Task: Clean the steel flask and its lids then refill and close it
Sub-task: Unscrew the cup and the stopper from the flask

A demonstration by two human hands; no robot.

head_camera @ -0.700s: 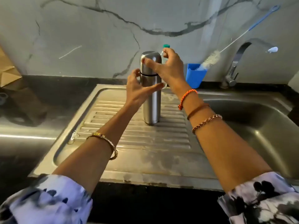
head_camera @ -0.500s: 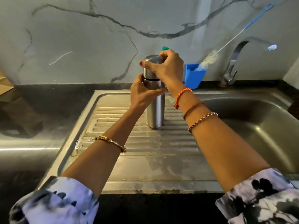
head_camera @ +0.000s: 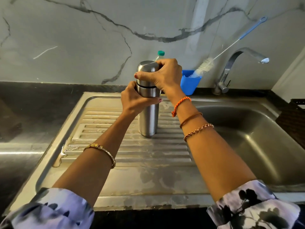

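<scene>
We see the steel flask [head_camera: 148, 119] standing upright on the ribbed drainboard [head_camera: 99, 129] left of the sink basin [head_camera: 247, 129]. The left hand [head_camera: 134, 100] wraps its fingers around the flask body just below the dark seam, while the right hand [head_camera: 165, 75] curls over the cap [head_camera: 146, 68], thumb across its front. Behind stand a blue cup [head_camera: 189, 85] holding a bottle brush [head_camera: 204, 66], and a tap [head_camera: 231, 70]
</scene>
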